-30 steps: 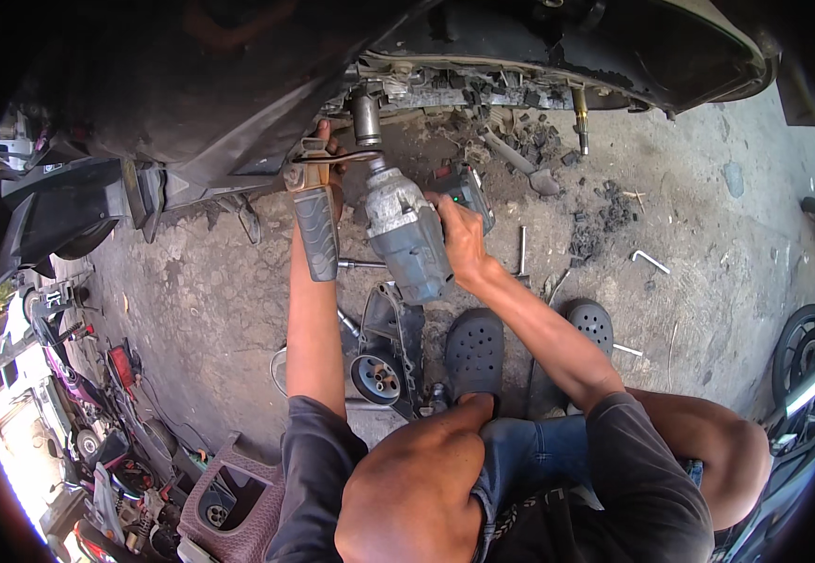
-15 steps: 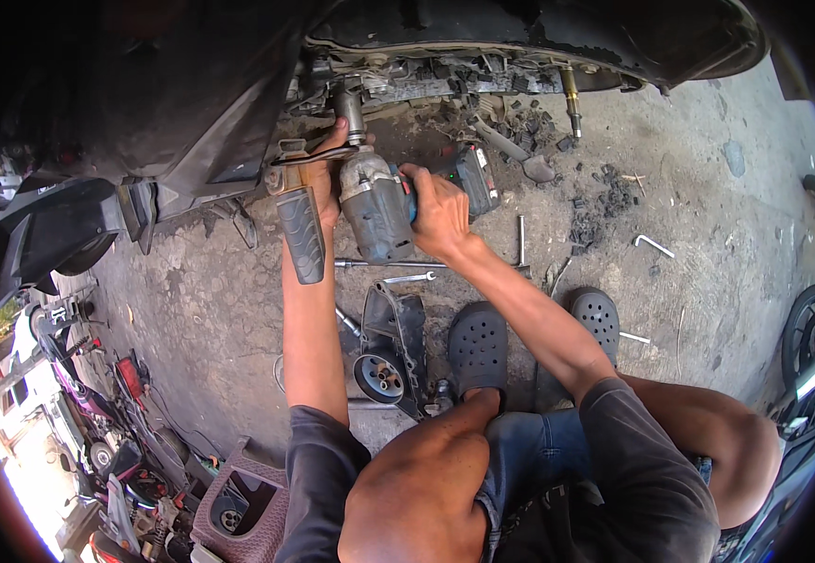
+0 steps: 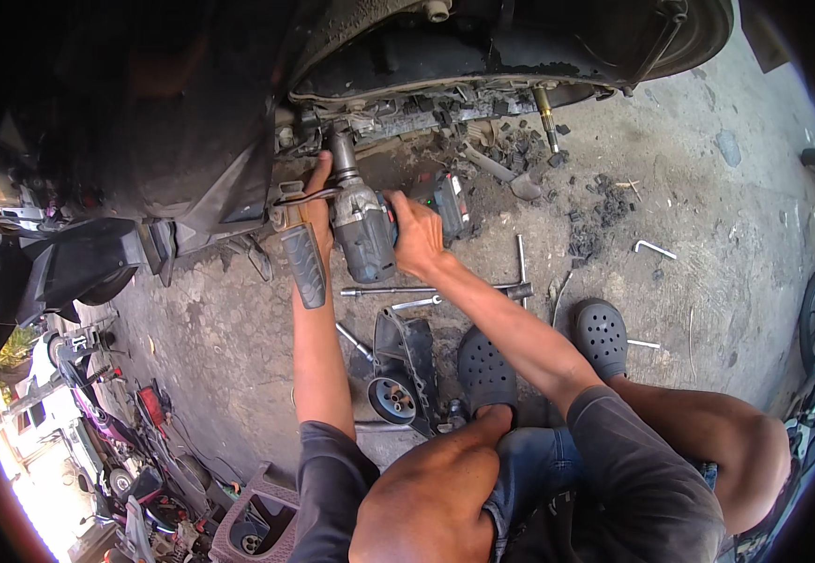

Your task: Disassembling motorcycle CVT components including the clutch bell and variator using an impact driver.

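My right hand [image 3: 420, 236] is closed round the handle of a cordless impact wrench [image 3: 367, 246]. Its battery [image 3: 452, 202] juts out beyond my knuckles. A long steel socket [image 3: 343, 152] on the wrench's nose points up into the underside of a dark motorbike [image 3: 407, 117]. Against the socket's side lies the thumb of my left hand [image 3: 320, 192], its fingers curling behind and mostly hidden. A rubber-covered footrest [image 3: 304, 266] hangs in front of my left wrist and hides part of it.
On the concrete lie a T-handle wrench [image 3: 426, 290], a spanner [image 3: 415, 303], an engine cover [image 3: 404, 357] and a hex key [image 3: 655, 249]. Black broken bits [image 3: 600, 211] are scattered under the bike. A splined shaft [image 3: 546, 120] sticks out from it. A plastic stool [image 3: 262, 516] stands at lower left.
My view has shifted, so more of the bike shows at the top. The wrench and both hands appear slightly lower and further left, with the socket still at the bike.
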Available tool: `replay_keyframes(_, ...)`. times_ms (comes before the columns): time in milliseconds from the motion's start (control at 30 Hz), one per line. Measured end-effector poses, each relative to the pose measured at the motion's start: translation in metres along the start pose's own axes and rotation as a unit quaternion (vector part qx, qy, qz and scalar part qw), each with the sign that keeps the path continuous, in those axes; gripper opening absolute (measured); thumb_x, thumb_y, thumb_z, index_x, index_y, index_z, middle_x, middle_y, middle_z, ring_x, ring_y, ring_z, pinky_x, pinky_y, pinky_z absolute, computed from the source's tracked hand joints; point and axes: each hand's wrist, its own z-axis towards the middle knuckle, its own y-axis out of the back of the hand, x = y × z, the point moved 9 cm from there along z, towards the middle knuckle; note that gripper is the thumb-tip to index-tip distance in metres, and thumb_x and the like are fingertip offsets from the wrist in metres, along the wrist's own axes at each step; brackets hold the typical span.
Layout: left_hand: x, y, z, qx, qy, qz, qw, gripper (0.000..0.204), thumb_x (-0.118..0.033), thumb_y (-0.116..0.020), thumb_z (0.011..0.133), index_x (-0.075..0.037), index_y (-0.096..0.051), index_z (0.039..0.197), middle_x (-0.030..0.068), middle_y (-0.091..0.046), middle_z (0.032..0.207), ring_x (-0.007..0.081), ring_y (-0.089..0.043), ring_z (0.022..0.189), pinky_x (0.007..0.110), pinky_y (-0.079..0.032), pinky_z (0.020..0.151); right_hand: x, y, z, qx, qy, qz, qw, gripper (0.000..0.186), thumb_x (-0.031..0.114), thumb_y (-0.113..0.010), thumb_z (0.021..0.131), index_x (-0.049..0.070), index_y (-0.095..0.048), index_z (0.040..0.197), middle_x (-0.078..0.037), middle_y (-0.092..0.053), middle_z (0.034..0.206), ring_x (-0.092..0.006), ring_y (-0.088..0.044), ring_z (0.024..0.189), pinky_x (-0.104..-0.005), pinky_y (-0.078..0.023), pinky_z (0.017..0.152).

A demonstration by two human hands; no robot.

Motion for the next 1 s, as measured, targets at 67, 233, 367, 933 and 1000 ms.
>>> replay_keyframes(67,-0.017,0.011,-0.003,-0.092,-0.048,0.042,0.994,0.030,-0.032,-0.076,0.082,-0.007,-0.064,0.094,0.0037,-0.060,0.079,0.0137,-0.053,0.062,0.026,-0.043,0.055,0.000,0.000,-0.001,-0.001,-0.022,0.045,0.999,0.042,0.002,-0.065,0.067,0.005,-0.052,0.107,-0.022,-0.064,0.088,-0.0430,-0.062,0.080,-0.0486,-0.048,0.068)
replay_keyframes(233,-0.007,0.017,0.008,-0.091,0.001,-0.027,0.996,0.031,-0.035,-0.073,0.084,-0.013,-0.056,0.070,-0.0048,-0.041,0.063,0.0061,-0.034,0.055,0.022,-0.029,0.050,0.004,-0.004,-0.002,0.022,-0.052,0.019,0.998,0.041,0.008,-0.067,0.068,0.004,-0.052,0.106,-0.022,-0.064,0.086,-0.0439,-0.062,0.080,-0.0491,-0.048,0.067)
replay_keyframes(367,-0.006,0.014,0.000,-0.114,-0.003,0.023,0.993,0.022,-0.028,-0.066,0.091,-0.007,-0.065,0.084,-0.0028,-0.042,0.064,0.0091,-0.036,0.055,0.025,-0.032,0.051,-0.011,-0.012,-0.004,0.007,-0.032,0.007,0.999,0.038,0.006,-0.065,0.069,0.004,-0.052,0.105,-0.024,-0.063,0.082,-0.0452,-0.061,0.078,-0.0503,-0.047,0.066)
replay_keyframes(933,-0.043,0.004,-0.028,-0.059,-0.322,0.345,0.880,0.032,-0.027,-0.062,0.092,0.002,-0.064,0.106,0.0152,-0.067,0.096,0.0275,-0.061,0.094,0.035,-0.045,0.086,-0.024,-0.026,-0.010,-0.005,-0.101,0.018,0.995,0.028,0.001,-0.057,0.076,0.003,-0.056,0.105,-0.026,-0.060,0.071,-0.0464,-0.061,0.072,-0.0492,-0.045,0.061)
replay_keyframes(1000,-0.048,0.005,-0.038,-0.058,-0.340,0.193,0.919,0.032,-0.028,-0.062,0.093,0.001,-0.064,0.106,0.0129,-0.067,0.092,0.0235,-0.060,0.085,0.033,-0.046,0.079,-0.023,-0.027,-0.010,-0.002,-0.102,0.048,0.994,0.027,0.003,-0.059,0.076,0.002,-0.057,0.104,-0.025,-0.059,0.069,-0.0454,-0.061,0.070,-0.0479,-0.045,0.059)
